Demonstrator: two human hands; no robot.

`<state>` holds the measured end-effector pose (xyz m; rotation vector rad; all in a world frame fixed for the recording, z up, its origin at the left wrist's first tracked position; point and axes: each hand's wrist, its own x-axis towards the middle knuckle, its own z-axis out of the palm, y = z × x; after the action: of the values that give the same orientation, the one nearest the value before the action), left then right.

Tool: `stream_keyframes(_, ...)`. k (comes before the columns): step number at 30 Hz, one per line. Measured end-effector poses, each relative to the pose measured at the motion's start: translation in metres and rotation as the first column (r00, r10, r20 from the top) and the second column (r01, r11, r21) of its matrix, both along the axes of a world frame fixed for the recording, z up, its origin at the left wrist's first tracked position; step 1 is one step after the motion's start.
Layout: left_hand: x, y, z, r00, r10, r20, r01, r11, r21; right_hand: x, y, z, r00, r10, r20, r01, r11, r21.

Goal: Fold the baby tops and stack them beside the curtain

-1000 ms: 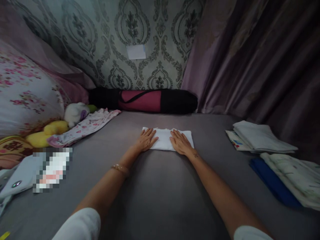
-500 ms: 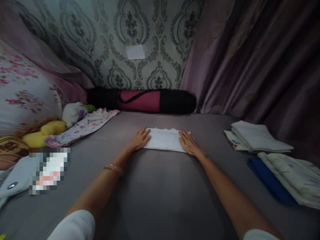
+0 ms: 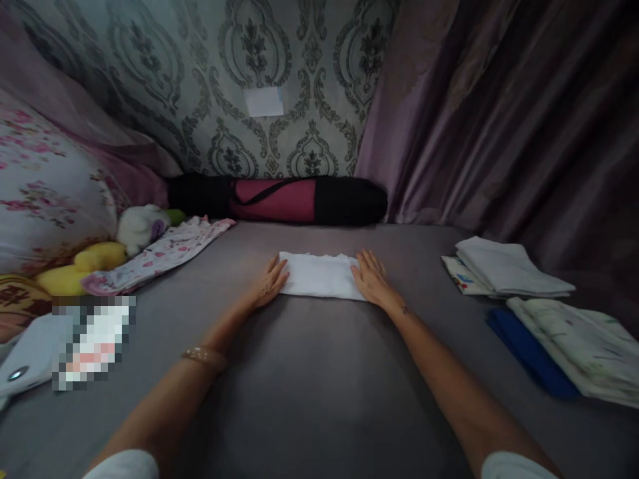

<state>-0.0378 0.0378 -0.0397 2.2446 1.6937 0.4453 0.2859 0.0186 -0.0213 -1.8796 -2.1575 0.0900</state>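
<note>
A white cloth (image 3: pixel 321 277), folded into a flat rectangle, lies on the grey sheet (image 3: pixel 319 372) in front of me. At its left end is my left hand (image 3: pixel 268 282), fingers stretched out, the fingertips at the cloth's edge. My right hand (image 3: pixel 371 277) rests flat over the cloth's right end with its fingers extended. Neither hand grips anything. The far edge of the cloth looks slightly uneven.
Folded white cloths (image 3: pixel 509 269) and a patterned cloth beside a blue one (image 3: pixel 532 352) lie at the right. A black and maroon long bag (image 3: pixel 279 199) lies along the wall. Plush toys (image 3: pixel 142 227), a printed garment (image 3: pixel 164 256) and a floral pillow (image 3: pixel 44 186) fill the left.
My left hand has slid left off the cloth's top to its edge. My right hand stays on the right end. The whole view has shifted slightly.
</note>
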Motion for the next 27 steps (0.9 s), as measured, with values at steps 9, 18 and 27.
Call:
stream_keyframes(9,0.001,-0.016,-0.001,0.995,-0.006,-0.097,0.013,0.997,0.072,-0.014,-0.007,-0.013,0.999,0.005,0.049,0.0,0.995,-0.103)
stream_keyframes(18,-0.001,-0.014,-0.012,0.994,-0.037,0.101,0.024,0.991,0.128,-0.03,0.006,0.008,0.998,-0.042,0.055,0.05,0.986,-0.159)
stream_keyframes(27,-0.007,-0.012,-0.02,0.958,-0.051,0.283,0.002,0.985,0.17,-0.081,0.003,0.003,0.994,0.103,0.021,-0.1,0.986,-0.132)
